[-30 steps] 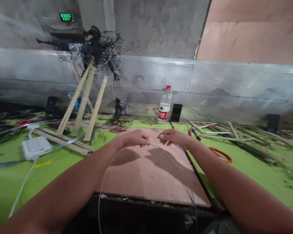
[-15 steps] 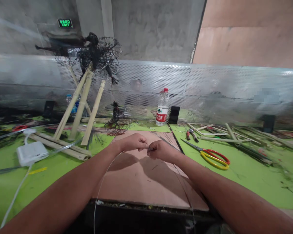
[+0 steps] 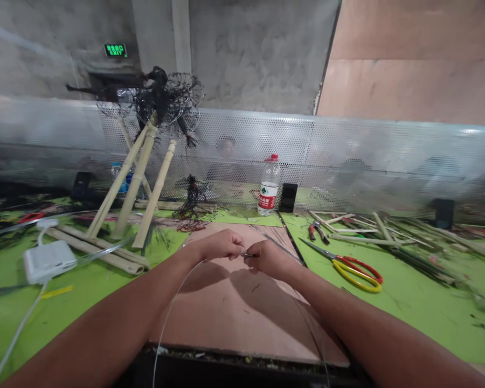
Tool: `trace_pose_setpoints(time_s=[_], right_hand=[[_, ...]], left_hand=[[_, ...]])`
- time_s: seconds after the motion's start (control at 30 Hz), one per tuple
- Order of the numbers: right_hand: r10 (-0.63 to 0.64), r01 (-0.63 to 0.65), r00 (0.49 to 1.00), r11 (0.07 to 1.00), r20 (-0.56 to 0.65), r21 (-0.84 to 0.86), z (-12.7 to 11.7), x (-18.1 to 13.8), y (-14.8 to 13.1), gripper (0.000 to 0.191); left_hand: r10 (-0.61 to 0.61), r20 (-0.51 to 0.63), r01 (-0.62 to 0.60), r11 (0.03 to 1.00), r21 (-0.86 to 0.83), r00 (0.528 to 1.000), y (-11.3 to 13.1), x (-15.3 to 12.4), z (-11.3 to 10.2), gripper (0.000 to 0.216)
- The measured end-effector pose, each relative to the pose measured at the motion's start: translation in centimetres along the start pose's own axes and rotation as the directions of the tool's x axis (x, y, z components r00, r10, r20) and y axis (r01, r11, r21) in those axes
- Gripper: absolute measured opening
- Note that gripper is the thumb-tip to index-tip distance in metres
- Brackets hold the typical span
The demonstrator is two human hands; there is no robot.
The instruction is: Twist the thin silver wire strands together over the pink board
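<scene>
My left hand (image 3: 225, 245) is closed, fingertips pinched on a thin wire (image 3: 173, 302) that curves down past my left forearm and out of view. Almost touching it, my right hand (image 3: 270, 260) is closed too, with a small dark metallic bit showing at its fingertips. A second length of wire (image 3: 308, 323) runs down from beneath the right wrist to the bottom edge. Both hands hover over a wooden board (image 3: 226, 323) and cast shadows on it. What lies inside the curled fingers is mostly hidden.
Scissors (image 3: 358, 273) with red and yellow handles lie right of the board, pliers (image 3: 318, 233) behind them. A water bottle (image 3: 268, 188) stands at the back near a black phone-like slab (image 3: 288, 198). Bamboo poles (image 3: 133, 188) bear black tangled wirework (image 3: 167, 94). A white adapter (image 3: 50, 262) lies left.
The camera has tilted up slightly, so the scene sits lower in view. My hands hold nearly the same pose, with a slightly wider gap between the fingertips.
</scene>
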State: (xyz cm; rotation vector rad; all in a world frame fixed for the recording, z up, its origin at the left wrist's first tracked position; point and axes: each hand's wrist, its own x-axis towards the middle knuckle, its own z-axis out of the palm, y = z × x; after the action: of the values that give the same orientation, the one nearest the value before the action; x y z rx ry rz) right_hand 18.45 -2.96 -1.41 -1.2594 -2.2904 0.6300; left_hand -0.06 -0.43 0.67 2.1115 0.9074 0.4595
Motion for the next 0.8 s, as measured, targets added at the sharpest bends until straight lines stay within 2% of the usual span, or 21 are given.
trace_pose_setpoints(time_s=[0.1,0.17,0.23,0.3,0.37,0.47,0.53,0.6,0.8], right_hand=[[-0.105,0.091,0.992,0.981,-0.075,-0.174,-0.1,-0.2,-0.2,0.015],[-0.126,0.109,0.989,0.978,-0.083,-0.18,0.0,0.0,0.0,0.013],[-0.06,0.06,0.998,0.998,0.012,-0.021,0.1,0.3,0.5,0.011],[-0.014,-0.023,0.987,0.974,0.161,0.225,0.0,0.5,1.0,0.007],[-0.049,-0.079,0.961,0.893,0.271,0.442,-0.3,0.6,1.3,0.009],[-0.127,-0.182,0.908,0.738,0.399,0.65,-0.9,0.5,1.5,0.032],[-0.142,-0.291,0.865,0.637,0.48,0.714,-1.2,0.5,1.6,0.045],[-0.141,-0.359,0.844,0.569,0.517,0.74,-1.3,0.6,1.8,0.046],[-0.181,-0.36,0.835,0.534,0.519,0.765,-1.1,0.5,2.0,0.029]], left_hand=[[-0.033,0.006,0.033,0.999,-0.037,0.999,0.0,0.1,0.3,0.021],[-0.046,0.019,0.047,0.998,-0.035,0.999,0.2,0.1,0.4,0.021],[-0.036,0.028,0.037,0.999,-0.034,0.999,0.3,0.0,0.4,0.021],[-0.007,0.03,0.008,0.998,-0.056,1.0,0.5,-0.1,0.2,0.022],[0.019,0.041,-0.016,0.997,-0.073,0.999,0.5,-0.3,-0.1,0.023],[0.062,0.091,-0.054,0.995,-0.086,0.994,0.4,-0.5,-0.6,0.024],[0.085,0.117,-0.073,0.992,-0.104,0.989,0.3,-0.5,-0.7,0.024],[0.09,0.122,-0.074,0.989,-0.13,0.988,0.2,-0.5,-0.7,0.025],[0.101,0.127,-0.075,0.978,-0.192,0.987,0.4,-0.4,-0.3,0.027]])
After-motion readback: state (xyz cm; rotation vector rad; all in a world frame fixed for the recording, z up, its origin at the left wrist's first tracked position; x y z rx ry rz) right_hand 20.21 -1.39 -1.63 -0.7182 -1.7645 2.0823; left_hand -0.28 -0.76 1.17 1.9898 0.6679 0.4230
